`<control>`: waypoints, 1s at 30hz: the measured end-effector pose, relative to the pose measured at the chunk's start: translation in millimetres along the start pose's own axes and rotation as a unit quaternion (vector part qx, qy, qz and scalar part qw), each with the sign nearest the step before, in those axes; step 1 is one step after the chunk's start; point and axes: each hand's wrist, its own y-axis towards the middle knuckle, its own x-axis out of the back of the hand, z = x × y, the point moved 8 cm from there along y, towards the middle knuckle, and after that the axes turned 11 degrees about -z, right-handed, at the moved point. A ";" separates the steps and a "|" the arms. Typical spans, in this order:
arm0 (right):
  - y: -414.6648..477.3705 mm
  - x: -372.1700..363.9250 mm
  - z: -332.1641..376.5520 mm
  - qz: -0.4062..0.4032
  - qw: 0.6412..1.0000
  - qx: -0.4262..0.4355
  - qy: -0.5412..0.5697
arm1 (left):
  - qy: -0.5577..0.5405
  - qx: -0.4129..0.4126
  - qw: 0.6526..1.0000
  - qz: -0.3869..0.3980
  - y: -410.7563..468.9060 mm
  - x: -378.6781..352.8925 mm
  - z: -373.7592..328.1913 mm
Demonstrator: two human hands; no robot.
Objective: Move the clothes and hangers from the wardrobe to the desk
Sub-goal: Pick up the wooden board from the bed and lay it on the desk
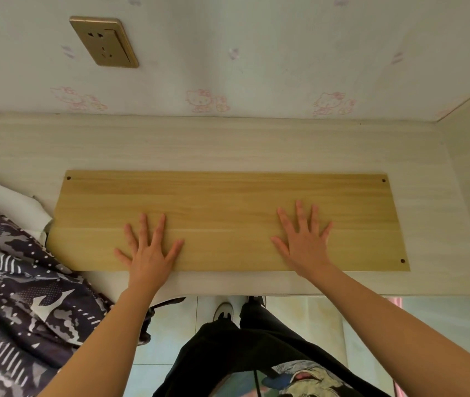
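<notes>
Squarely on the pale, fine-grained laminate desk [199,144] lies a rectangular honey-coloured wooden board [228,196]. Its long axis runs left to right, parallel to the wall, and small holes show near its corners. The left hand [149,253] and right hand [304,245] rest flat on its near half, fingers straight, spread wide and pointing at the wall. A crumpled navy-and-grey camouflage-print cloth [21,282] drapes over the desk's left end, trailing toward the person. A brass-toned socket [103,41] sits on cat-print wallpaper [256,53].

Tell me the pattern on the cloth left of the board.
The cloth is dark, with grey-white camouflage shapes and dots; head view.
</notes>
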 end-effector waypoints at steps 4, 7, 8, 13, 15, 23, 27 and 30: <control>1.1 1.7 1.0 0.001 1.000 -0.002 0.012 | -0.005 0.000 1.000 0.010 0.6 -0.7 1.7; 3.7 3.4 0.6 0.004 1.000 -0.001 0.014 | -0.006 -0.001 1.000 0.013 2.4 -0.9 2.0; 5.0 4.2 0.8 0.005 1.000 0.000 0.014 | -0.008 -0.001 1.000 0.013 3.1 -0.7 1.7; 6.7 9.4 1.2 0.011 1.000 -0.001 0.017 | -0.002 -0.002 1.000 0.012 4.8 0.6 -1.3; 2.5 13.3 2.2 0.010 1.000 -0.006 0.023 | 0.000 -0.003 1.000 0.016 4.5 3.2 -2.7; -57.1 23.7 22.0 -0.015 0.994 -0.049 0.097 | 0.045 -0.161 0.986 0.021 -28.9 4.4 -52.1; -96.1 26.6 18.2 -0.040 0.989 -0.086 0.115 | 0.039 -0.267 0.962 0.036 -65.2 -7.2 -87.2; -129.8 25.0 10.7 -0.047 0.984 -0.119 0.128 | 0.029 -0.344 0.938 0.030 -91.5 -11.1 -111.7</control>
